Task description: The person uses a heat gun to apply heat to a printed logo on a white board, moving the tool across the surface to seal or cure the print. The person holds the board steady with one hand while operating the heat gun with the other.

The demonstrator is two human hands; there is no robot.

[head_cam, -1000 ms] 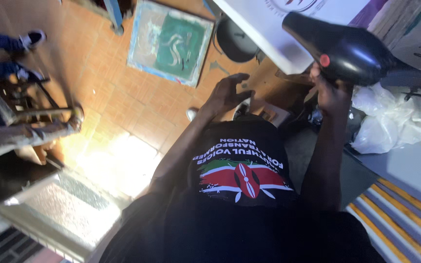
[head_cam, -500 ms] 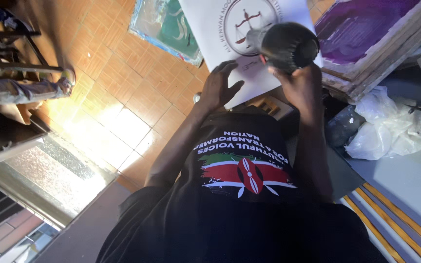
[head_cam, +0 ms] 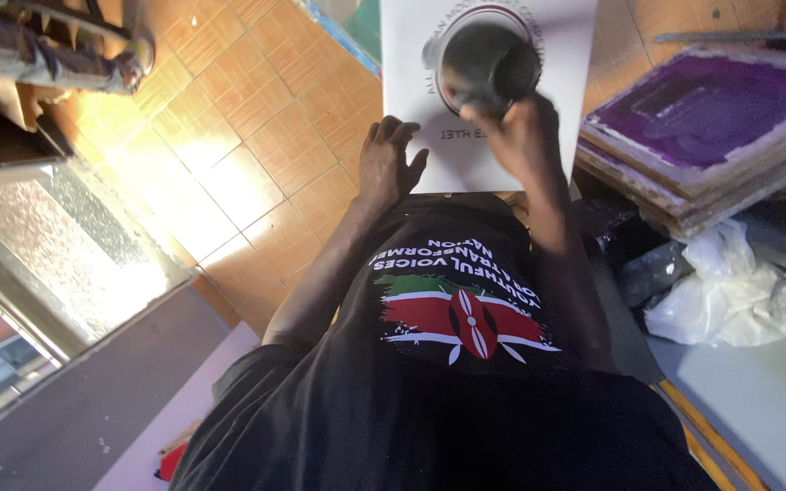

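Observation:
My right hand point(head_cam: 522, 136) grips a black hair dryer point(head_cam: 488, 65), its round end pointing down over a white sheet point(head_cam: 411, 55) with a circular printed emblem. My left hand point(head_cam: 387, 164) rests with spread fingers on the near left edge of that white sheet. Below the hands I see my own black T-shirt point(head_cam: 457, 309) with a red, green and white flag print.
A stack of wooden screen-printing frames with a purple mesh point(head_cam: 702, 118) lies to the right. Crumpled white plastic bags point(head_cam: 730, 291) sit on a grey table point(head_cam: 766, 400) at right. Orange floor tiles point(head_cam: 256, 136) spread to the left, beside a metal-framed glass door point(head_cam: 56, 255).
My view swung so the white sheet is centred ahead. The dryer moved from up at the right to directly over the printed emblem. My left hand settled on the sheet.

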